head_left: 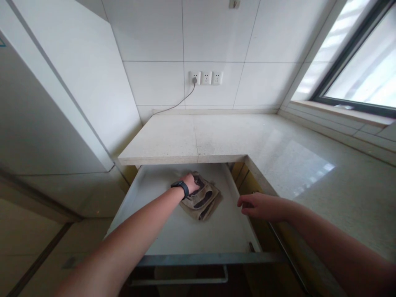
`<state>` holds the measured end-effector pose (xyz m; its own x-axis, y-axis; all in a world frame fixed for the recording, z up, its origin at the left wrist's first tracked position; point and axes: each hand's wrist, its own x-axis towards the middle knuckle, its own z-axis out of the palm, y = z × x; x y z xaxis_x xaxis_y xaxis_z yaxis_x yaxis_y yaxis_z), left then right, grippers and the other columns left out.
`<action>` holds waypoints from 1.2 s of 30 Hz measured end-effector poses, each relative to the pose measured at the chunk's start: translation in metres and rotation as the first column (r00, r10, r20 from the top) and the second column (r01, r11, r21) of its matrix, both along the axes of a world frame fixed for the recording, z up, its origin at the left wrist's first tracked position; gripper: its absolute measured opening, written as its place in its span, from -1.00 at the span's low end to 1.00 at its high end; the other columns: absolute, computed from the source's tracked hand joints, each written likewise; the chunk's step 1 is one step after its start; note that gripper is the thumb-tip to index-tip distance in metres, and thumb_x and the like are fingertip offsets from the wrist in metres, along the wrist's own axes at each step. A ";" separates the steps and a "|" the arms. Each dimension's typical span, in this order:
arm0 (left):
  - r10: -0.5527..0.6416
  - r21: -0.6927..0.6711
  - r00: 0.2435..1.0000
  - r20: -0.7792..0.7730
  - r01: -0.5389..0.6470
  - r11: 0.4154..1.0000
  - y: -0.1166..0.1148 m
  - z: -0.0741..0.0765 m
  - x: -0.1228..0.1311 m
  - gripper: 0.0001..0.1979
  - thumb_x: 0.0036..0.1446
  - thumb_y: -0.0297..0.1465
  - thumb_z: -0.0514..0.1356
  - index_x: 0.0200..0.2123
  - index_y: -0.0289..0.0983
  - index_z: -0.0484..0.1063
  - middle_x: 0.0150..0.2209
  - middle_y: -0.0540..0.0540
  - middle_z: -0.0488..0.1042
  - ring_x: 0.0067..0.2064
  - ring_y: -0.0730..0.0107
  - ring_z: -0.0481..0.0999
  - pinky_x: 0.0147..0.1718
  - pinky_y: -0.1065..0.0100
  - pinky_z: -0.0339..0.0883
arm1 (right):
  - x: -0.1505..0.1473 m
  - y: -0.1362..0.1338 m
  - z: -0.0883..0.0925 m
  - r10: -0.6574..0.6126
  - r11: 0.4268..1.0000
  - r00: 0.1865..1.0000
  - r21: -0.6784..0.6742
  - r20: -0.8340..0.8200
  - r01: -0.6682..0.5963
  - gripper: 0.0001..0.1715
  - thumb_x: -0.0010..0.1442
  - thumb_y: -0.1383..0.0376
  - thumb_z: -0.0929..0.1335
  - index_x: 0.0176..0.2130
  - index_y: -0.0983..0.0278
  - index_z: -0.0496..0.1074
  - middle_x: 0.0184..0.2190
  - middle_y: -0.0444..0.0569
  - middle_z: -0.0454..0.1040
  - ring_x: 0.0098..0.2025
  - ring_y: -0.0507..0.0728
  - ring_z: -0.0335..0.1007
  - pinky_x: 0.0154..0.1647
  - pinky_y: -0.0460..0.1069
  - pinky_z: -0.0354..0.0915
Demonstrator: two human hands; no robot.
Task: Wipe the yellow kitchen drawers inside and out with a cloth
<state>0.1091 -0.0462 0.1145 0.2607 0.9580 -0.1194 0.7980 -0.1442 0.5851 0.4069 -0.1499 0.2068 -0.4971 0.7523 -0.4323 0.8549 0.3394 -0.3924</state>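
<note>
A pulled-out white drawer [148, 181] sits below the stone countertop [216, 136]. Inside it lies a folded beige cloth with dark patches [202, 200]. My left hand [192, 183], with a black watch on the wrist, rests on the cloth's far left part, fingers curled down onto it. My right hand [258, 205] hovers at the drawer's right edge, fingers held together and loosely extended toward the cloth, holding nothing.
The drawer's metal front rail and handle [201, 260] are nearest me. A white panel [46, 123] stands at the left. Wall sockets with a grey cable [206, 77] sit on the tiled back wall. A window [361, 70] is at the right.
</note>
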 end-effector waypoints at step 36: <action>-0.133 0.104 0.843 -0.521 0.218 0.970 -0.043 -0.026 0.013 -0.12 0.14 0.06 0.13 0.39 -0.32 0.10 0.31 -0.46 0.22 0.26 -0.30 0.23 0.10 -0.10 0.20 | 0.002 -0.001 -0.002 0.008 1.000 0.999 -0.029 0.043 -0.007 -0.53 0.21 0.14 0.31 0.06 0.25 0.48 -0.14 0.09 0.59 -0.14 0.23 0.51 -0.16 0.04 0.33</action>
